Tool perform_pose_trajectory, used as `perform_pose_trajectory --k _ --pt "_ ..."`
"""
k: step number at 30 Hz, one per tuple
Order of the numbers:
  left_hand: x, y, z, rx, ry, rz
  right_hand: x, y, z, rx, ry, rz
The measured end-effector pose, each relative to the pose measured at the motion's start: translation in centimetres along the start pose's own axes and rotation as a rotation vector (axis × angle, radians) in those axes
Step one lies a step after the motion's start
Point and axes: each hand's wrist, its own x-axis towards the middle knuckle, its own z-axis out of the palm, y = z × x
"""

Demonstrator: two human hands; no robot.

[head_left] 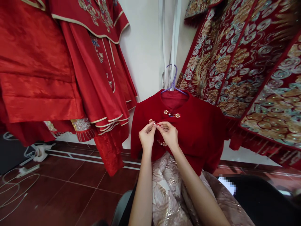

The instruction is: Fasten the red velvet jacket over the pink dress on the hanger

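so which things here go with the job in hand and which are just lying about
Belong:
flower-shaped fastener, by left hand and right hand
red jacket
purple hanger

Just around:
red garments at left
embroidered garment at right
white power strip

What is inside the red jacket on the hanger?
Inner red fabric and part of the purple hanger show at the top; the front of the red jacket covers anything deeper.

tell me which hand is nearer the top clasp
Right. The right hand is just below the top clasp; the left hand is farther off, below and left.
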Motion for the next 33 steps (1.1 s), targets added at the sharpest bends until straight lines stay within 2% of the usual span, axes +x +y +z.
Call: perform_pose_trajectory --k 11,20,33 --pt "0.2 0.3 -0.3 0.057 -0.034 0.037 0.4 0.1 0.3 -0.029 0.037 -0.039" --pt "0.4 1.0 -0.2 0.241 -0.013 0.041 0.8 0.6 0.5 -0.095 0.038 -0.127" --pt "2.9 2.7 -1.2 0.639 -0.259 0.145 1.1 1.4 0.8 -0.175 0.054 -0.206"
